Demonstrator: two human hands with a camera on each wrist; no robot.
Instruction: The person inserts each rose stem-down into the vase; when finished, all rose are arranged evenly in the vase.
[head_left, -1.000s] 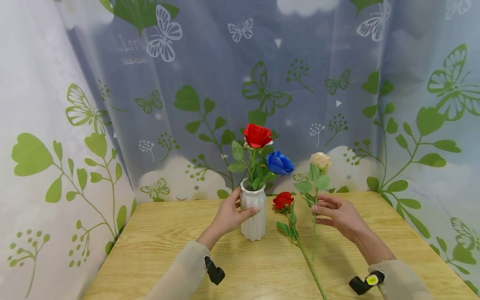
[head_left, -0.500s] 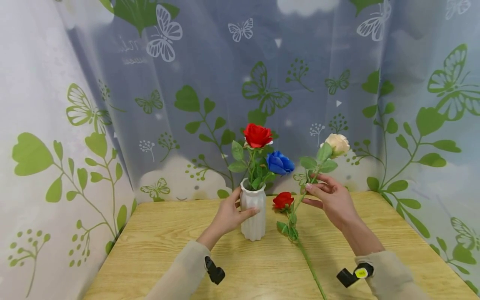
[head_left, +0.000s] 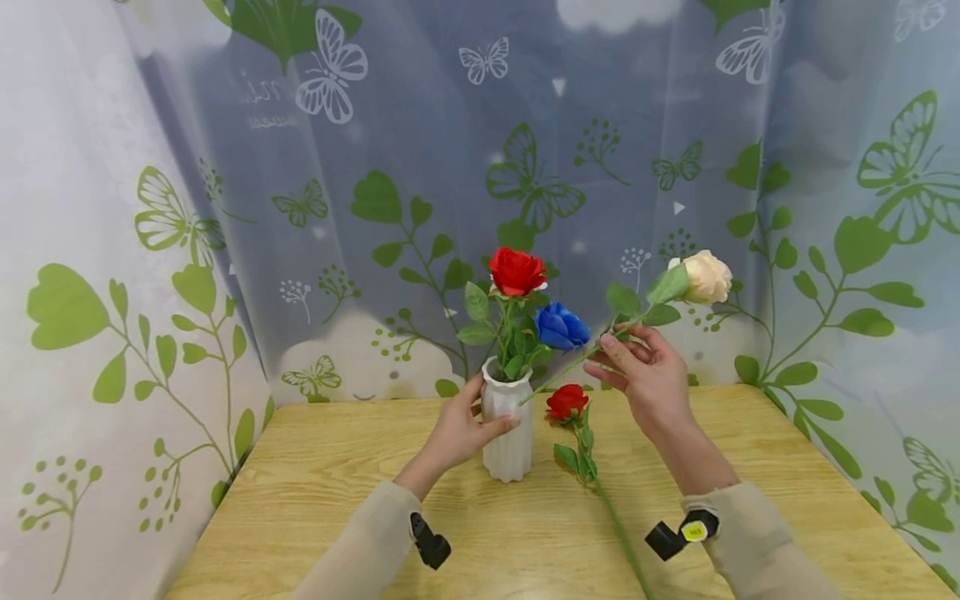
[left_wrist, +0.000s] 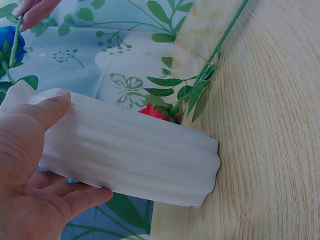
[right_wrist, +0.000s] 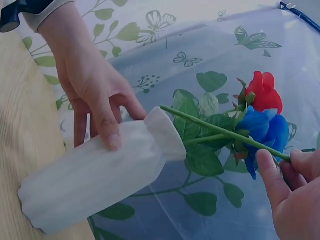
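Observation:
My left hand (head_left: 453, 429) grips the white ribbed vase (head_left: 507, 450) round its upper body, thumb across the front. The vase stands upright on the table with a red rose (head_left: 517, 272) and a blue rose (head_left: 561, 326) in it. Between thumb and fingers, my right hand (head_left: 648, 375) pinches the stem of a cream rose (head_left: 705, 277). That stem slants down to the left, its bloom up at the right. In the right wrist view the stem's cut end (right_wrist: 165, 108) lies close by the vase rim, crossing before the blue rose.
Another red rose (head_left: 567, 402) lies on the wooden table (head_left: 360, 500) right of the vase, its long stem running toward the front edge. A printed curtain (head_left: 420, 108) with butterflies and leaves encloses the back and both sides.
My right hand has moved up and left with the cream rose, tipping it from upright to a slant so the stem's lower end points at the vase. The left hand and vase stay put.

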